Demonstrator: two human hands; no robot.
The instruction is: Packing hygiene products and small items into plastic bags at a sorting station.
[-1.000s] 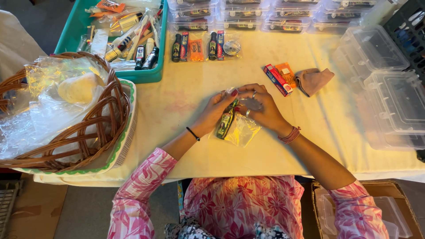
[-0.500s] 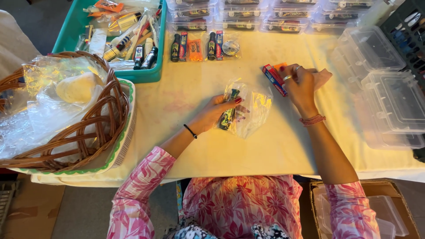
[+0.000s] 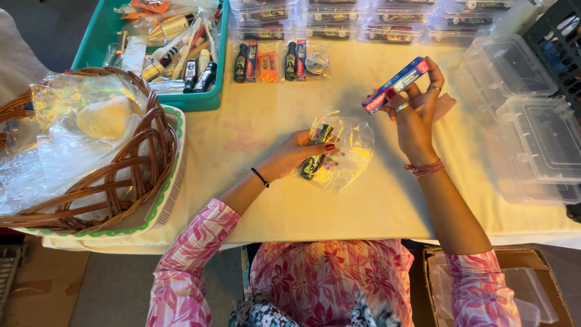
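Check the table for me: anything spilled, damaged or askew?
Nothing stands out. The left hand holds a clear bag with a dark sachet inside; the right hand holds a small red-and-blue box. No spills or breakage visible.

Scene evenly and brightly lit, warm yellowish cast over the cream cloth-covered table [image 3: 254, 127]. Light appears to fall from above; shadows soft and short, the clearest lying under the right hand [image 3: 417, 112] and along its forearm. Glare noted on the clear crinkled plastic pouch [image 3: 348, 148] at the left hand [image 3: 296, 157], on the crumpled plastic sheet in the brown wicker basket [image 3: 121, 188], and on the clear lidded plastic boxes [image 3: 532, 133]. Focus sharp at centre. Wide-angle bending visible toward the edges; lower corners darker.
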